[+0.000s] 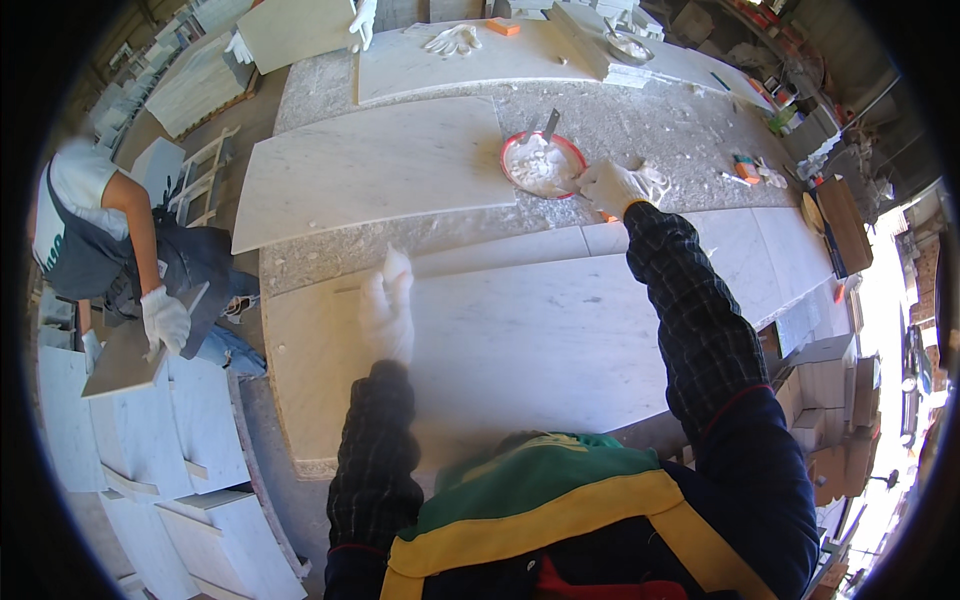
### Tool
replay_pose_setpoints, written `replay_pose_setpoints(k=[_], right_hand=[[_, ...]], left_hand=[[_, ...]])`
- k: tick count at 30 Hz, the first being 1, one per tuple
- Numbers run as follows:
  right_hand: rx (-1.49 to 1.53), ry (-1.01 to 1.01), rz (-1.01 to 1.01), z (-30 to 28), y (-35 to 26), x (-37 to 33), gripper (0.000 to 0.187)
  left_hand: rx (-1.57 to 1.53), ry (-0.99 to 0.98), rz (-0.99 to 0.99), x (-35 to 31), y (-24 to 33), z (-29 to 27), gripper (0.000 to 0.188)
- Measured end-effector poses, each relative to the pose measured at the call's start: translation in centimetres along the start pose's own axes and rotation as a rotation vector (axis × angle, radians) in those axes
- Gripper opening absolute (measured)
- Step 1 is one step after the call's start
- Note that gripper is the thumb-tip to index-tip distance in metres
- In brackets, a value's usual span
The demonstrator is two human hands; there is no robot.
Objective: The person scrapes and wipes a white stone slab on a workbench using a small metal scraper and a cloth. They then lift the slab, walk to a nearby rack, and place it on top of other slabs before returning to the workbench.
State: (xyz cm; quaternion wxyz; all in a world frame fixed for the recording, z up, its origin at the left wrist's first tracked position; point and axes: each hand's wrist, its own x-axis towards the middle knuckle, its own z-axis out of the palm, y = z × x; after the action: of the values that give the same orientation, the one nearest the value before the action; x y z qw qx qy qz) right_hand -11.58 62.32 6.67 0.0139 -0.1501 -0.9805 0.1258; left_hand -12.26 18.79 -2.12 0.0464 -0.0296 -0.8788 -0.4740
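A red-rimmed bowl (pixel 581 158) of white, paste-like filler (pixel 540 165) is standing around the middle of the surface (pixel 640 130), well in from its near and far edges. A flat-bladed tool (pixel 551 125) is sticking up from it. The right hand (pixel 612 188), gloved, is sitting just beside the bowl's right side; its fingers are bending, but whether its grip is holding a tool I cannot tell. Nearer, a pale veined slab (pixel 540 330) is lying along the surface's near edge, and the gloved left hand (pixel 388 310) is hanging over or resting on its left part, too blurred to show whether that grip is holding anything. Toward the far left, a second slab (pixel 370 170) is lying flat, its right end close to the bowl. Beyond the surface's left edge, a co-worker (pixel 95 200) is handling a small panel (pixel 125 370).

The step appears to be taking up or working filler at the bowl; a next move would likely be calling for a small, controlled load and a light left hand on the slab.
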Motion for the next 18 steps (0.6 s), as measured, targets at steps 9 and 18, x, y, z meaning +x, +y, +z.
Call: replay_pose_setpoints(k=[9,18], right_hand=[[0.263,-0.034,0.101,2.3,0.7,0.0,0.058],[0.571,0.145,0.024,5.4,3.9,-2.4,0.023]], left_hand=[[0.051,-0.017,0.003,-0.1,0.9,-0.4,0.057],[0.081,0.050,0.037,-0.6,1.6,-0.4,0.052]])
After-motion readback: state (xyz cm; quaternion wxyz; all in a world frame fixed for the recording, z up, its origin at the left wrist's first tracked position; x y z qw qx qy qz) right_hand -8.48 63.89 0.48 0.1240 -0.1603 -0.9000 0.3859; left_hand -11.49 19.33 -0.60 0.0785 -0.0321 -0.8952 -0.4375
